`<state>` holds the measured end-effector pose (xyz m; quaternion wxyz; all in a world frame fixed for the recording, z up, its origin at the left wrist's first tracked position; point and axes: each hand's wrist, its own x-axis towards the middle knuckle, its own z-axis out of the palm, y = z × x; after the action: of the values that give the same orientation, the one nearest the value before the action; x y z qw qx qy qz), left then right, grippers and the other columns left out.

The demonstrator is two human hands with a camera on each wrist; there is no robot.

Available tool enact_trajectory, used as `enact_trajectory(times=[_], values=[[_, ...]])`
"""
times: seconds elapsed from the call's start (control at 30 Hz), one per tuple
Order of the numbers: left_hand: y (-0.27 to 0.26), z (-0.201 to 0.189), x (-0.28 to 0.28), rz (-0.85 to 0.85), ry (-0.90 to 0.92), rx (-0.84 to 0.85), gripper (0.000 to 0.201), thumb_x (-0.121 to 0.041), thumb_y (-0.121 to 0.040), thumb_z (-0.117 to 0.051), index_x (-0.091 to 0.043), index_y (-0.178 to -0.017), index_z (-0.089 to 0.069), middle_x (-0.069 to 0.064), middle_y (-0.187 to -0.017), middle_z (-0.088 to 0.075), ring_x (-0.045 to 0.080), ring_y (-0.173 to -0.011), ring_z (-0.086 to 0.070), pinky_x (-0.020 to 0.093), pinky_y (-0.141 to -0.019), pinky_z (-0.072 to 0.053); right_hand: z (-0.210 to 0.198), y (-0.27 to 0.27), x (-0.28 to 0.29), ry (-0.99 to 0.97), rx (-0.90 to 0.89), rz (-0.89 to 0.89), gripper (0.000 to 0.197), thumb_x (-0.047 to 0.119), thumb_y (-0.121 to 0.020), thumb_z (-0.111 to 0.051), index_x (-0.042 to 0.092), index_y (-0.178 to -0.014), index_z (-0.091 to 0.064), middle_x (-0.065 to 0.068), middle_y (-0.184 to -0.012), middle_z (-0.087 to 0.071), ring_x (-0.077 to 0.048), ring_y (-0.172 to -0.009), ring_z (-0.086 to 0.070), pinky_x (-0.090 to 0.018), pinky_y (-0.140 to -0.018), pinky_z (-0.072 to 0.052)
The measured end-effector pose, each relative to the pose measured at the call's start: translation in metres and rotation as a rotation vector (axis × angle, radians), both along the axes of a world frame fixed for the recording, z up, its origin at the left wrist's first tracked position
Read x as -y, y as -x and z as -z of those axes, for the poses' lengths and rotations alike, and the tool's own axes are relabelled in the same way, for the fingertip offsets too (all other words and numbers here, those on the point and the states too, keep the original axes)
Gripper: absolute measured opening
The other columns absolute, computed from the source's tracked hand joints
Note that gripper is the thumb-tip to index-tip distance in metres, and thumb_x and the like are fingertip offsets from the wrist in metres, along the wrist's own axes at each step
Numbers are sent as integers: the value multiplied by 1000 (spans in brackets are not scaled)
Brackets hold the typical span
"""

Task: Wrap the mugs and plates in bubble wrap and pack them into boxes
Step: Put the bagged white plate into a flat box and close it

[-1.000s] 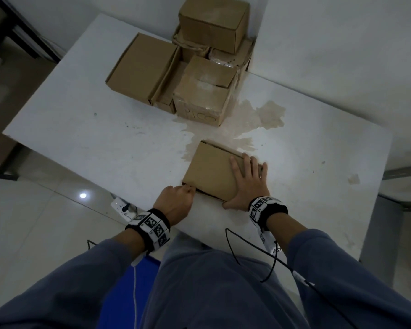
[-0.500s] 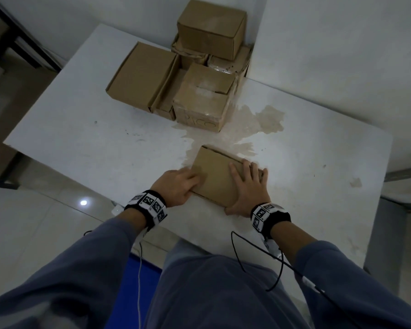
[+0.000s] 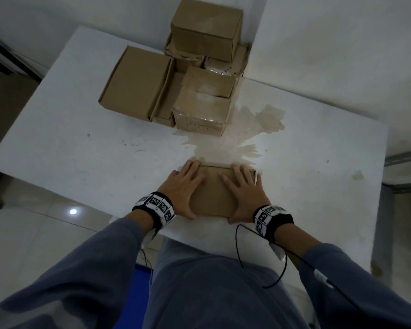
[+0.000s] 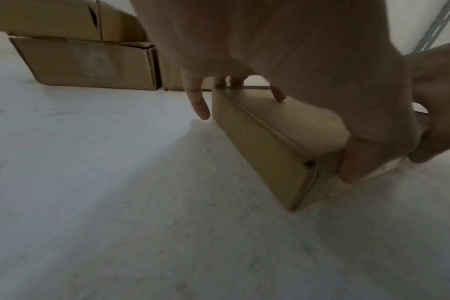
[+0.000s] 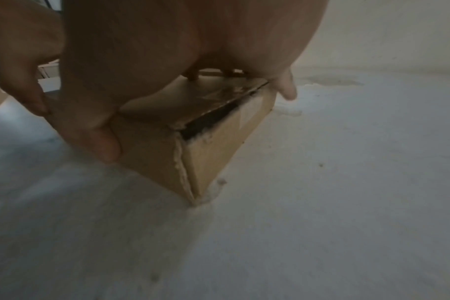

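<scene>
A small closed cardboard box (image 3: 214, 195) sits on the white table (image 3: 81, 150), close to its front edge. My left hand (image 3: 183, 188) lies over the box's left half, fingers reaching the far edge and thumb (image 4: 352, 162) pressed on the near wall. My right hand (image 3: 244, 193) covers the right half the same way, its thumb (image 5: 98, 142) on the near wall of the box (image 5: 213, 134). The lid gapes slightly along the right side, dark inside. The left side of the box (image 4: 260, 146) is closed. No mug, plate or bubble wrap is visible.
A cluster of cardboard boxes (image 3: 199, 100) stands at the table's back, against the wall, with a flat box (image 3: 138, 81) on its left and one box (image 3: 207, 27) stacked on top. A beige stain (image 3: 249, 129) spreads between the cluster and my box.
My left hand has moved from a fist at the box's near left corner up onto its lid. The box has turned from slanted to square in front of me.
</scene>
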<state>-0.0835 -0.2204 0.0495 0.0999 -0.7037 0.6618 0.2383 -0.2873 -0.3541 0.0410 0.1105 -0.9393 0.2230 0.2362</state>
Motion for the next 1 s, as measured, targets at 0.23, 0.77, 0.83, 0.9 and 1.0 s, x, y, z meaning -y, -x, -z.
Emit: enact_trajectory(times=[0.23,0.77,0.83,0.9,1.0], values=[[-77,-26,-29,-1,-103,-134,107,-71,-37,-77,-37,-128,-30,9,-158,1,32,-147,-3,54,-110,-31,-15,-63,-28,-232,36,30,137,73,-49,-77,41,-154,6,-11,-161,12,-38,-148,9,-61,-109,-30],[-251,-138,-10,-542,427,-54,94,-76,-35,-68,-36,-115,-40,3,-121,-38,26,-115,-43,46,-93,-36,-112,-267,32,-64,741,47,81,42,-70,-71,17,-142,-45,-18,-153,-27,-37,-133,-38,-52,-103,-43],[-260,-136,14,-714,438,-73,91,-77,-36,-66,-38,-113,-39,3,-118,-39,26,-115,-42,47,-95,-33,-110,-274,42,-95,804,261,78,40,-72,-68,18,-142,-43,-15,-152,-28,-34,-135,-37,-47,-106,-42],[-261,-128,45,-833,403,-58,90,-79,-34,-65,-39,-111,-39,5,-122,-40,29,-118,-40,51,-99,-30,-103,-276,47,-105,812,384,72,39,-73,-68,18,-138,-47,-12,-146,-34,-31,-133,-39,-45,-108,-41],[-252,-109,87,-923,237,-28,102,-84,-39,-65,-36,-125,-37,16,-148,-26,37,-136,-26,61,-108,-20,-88,-272,46,-82,747,431,61,30,-74,-73,17,-131,-54,-10,-135,-43,-28,-120,-48,-47,-98,-47]])
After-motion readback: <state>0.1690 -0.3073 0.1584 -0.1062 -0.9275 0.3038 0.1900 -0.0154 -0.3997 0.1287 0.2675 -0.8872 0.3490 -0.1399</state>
